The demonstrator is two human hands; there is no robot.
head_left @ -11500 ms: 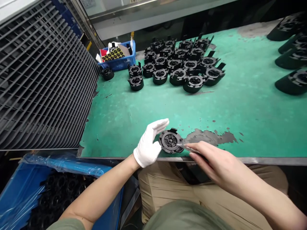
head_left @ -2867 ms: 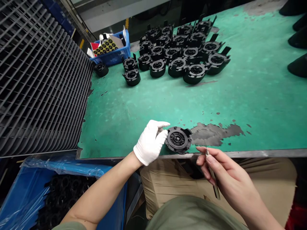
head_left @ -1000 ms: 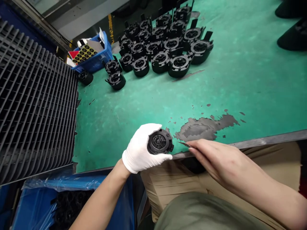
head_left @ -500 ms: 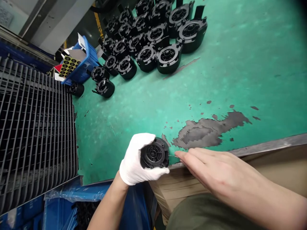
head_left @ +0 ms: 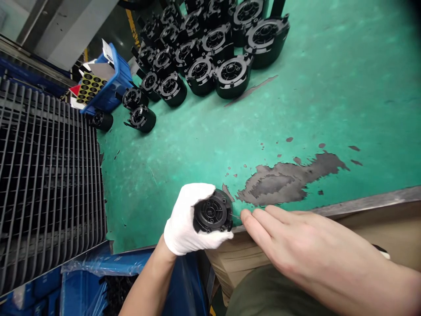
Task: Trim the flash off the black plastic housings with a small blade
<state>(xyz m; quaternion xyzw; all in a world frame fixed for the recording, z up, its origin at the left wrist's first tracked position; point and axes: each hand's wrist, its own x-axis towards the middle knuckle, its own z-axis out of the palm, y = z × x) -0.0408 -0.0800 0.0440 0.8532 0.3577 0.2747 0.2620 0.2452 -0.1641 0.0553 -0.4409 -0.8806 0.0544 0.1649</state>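
My left hand (head_left: pixel 187 224), in a white glove, is wrapped round a round black plastic part (head_left: pixel 212 211) above the near edge of the green table. The part's face, with rings and small holes, is turned up toward me. My bare right hand (head_left: pixel 279 237) is just to the right of it, fingers pressed together on a thin metal tool (head_left: pixel 235 216). The tool's thin end reaches the right rim of the black part; the rest of it is hidden by my fingers.
Several black round housings (head_left: pixel 233 74) stand in rows at the back of the green table (head_left: pixel 329 96). A blue bin (head_left: pixel 123 70) holds sheets of round stickers (head_left: pixel 93 85). A grey wire rack (head_left: pixel 49 175) is at the left, with blue crates (head_left: pixel 82 289) below.
My right hand has shifted slightly, its fingertips a little nearer the black part. The left hand keeps its hold. The view has moved slightly.
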